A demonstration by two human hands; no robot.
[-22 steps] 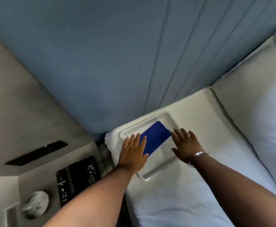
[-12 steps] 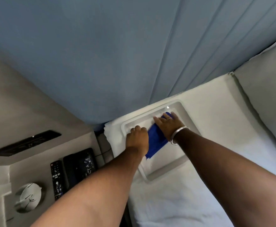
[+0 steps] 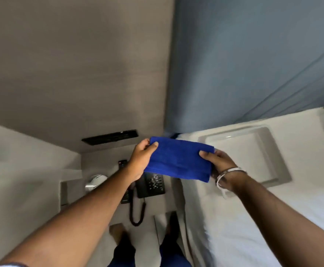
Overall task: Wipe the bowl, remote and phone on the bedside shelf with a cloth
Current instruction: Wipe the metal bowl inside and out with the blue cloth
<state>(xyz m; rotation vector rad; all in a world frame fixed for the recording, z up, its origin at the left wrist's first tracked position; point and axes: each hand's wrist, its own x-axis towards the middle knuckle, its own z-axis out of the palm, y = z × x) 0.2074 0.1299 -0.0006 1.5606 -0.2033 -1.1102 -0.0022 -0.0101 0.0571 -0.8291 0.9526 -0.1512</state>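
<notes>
Both my hands hold the blue cloth (image 3: pixel 178 160) up.
Left hand (image 3: pixel 141 160) pinches its 9 o'clock edge, right hand (image 3: pixel 218 162) its 3 o'clock edge, above the phone (image 3: pixel 151 185).

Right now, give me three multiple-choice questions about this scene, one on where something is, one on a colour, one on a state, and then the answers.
1. Where is the white tray?
A. on the bed
B. on the bedside shelf
C. on the floor

2. What colour is the cloth?
A. white
B. blue
C. grey

3. How is the cloth held?
A. lying in the tray
B. by one hand only
C. by both hands, in the air

Answers:
1. A, it sits on the white bedding.
2. B, it is plainly blue.
3. C, the left hand and right hand each grip one end, above the phone.
</notes>
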